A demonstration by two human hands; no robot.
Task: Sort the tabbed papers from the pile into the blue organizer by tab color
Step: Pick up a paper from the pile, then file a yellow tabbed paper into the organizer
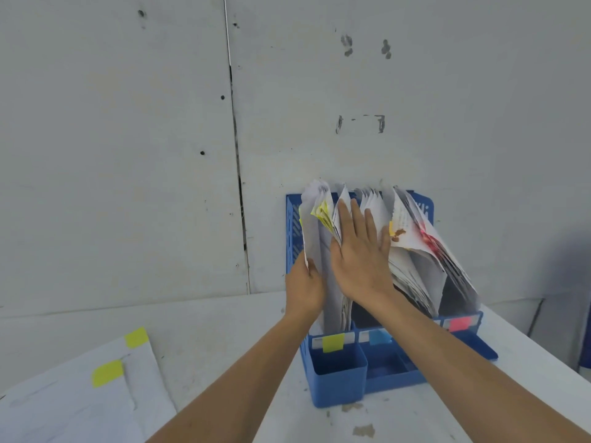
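At the near left corner of the table [224,330] lies the pile of papers [73,401], white sheets flat on the surface, with two yellow tabs [107,373] sticking out along their far edges. Well apart from it, toward the right and pushed back against the wall [128,139], stands the blue organizer [292,219], its three upright slots stuffed with paper.

The left hand [303,289] is at the organizer's left slot, fingers curled round the lower edge of a white sheet [311,241] that stands upright there; it grips this sheet and nothing else. Just behind the sheet, more papers with yellow-marked edges [323,214] fan out of the same slot. A yellow label [333,343] is stuck on the front rail below, above a small square cup [339,375] built into the organizer's front.

The right hand [358,254] is just beside the left one, spread flat with straight fingers, palm pressed against the standing papers where the left and middle slots meet. It holds nothing. A blue label [380,337] marks the middle slot, partly hidden by the right forearm.

Farther right, the last slot holds a thick bundle [425,257] leaning out to the right, with red marks on its upper edges. A pink label [460,323] sits on the rail below it.
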